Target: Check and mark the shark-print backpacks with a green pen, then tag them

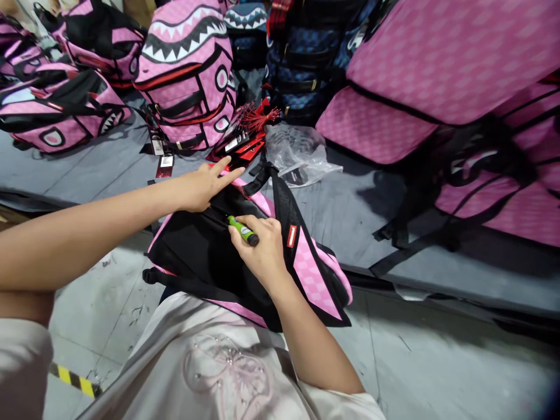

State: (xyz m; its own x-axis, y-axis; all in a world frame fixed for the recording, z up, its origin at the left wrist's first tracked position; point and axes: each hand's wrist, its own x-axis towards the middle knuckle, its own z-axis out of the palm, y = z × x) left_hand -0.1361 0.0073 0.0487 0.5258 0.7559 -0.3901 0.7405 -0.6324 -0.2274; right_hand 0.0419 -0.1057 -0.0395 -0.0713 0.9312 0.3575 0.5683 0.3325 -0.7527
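A pink and black backpack (306,262) lies on my lap against the edge of a grey table (350,216). My right hand (260,248) is closed round a green lighter-like tool (242,230), whose tip touches the bag's black back panel. My left hand (203,186) rests flat on the top of the bag, fingers stretched out toward the far side, holding it down. A black strap (258,178) runs off the bag's top.
Pink shark-mouth backpacks (188,70) stand at the back and left, dark blue ones (301,58) behind. Flat pink bags (455,58) pile up at the right. Red hang tags (245,143) and a clear plastic bag (301,151) lie just beyond my hands. The concrete floor has yellow-black tape (74,379).
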